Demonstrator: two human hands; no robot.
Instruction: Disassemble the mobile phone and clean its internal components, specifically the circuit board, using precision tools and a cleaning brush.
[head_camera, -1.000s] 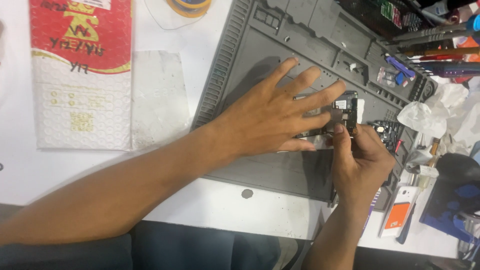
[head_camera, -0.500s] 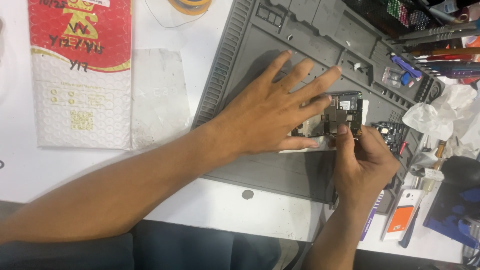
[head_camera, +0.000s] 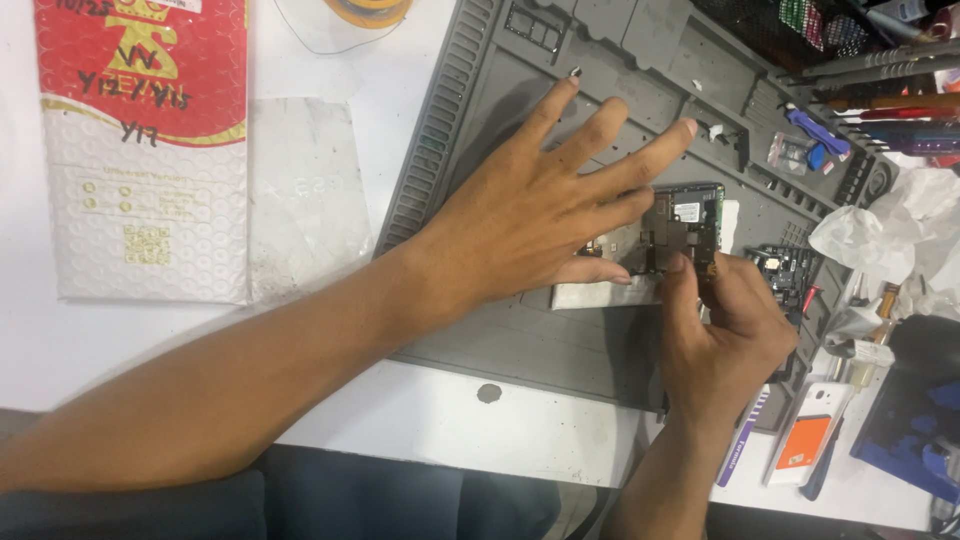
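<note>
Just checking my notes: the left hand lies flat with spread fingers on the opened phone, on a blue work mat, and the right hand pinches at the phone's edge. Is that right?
Not quite: the mat is grey, not blue, as the head view shows. The rest holds: the left hand lies flat with spread fingers on the opened phone, and the right hand pinches at the phone's edge.

A grey work mat lies across the white table. Left of the mat sits a red and white bubble mailer, a clear plastic sheet just beside it. Right of the mat: crumpled white tissue and an orange-and-white card.
</note>
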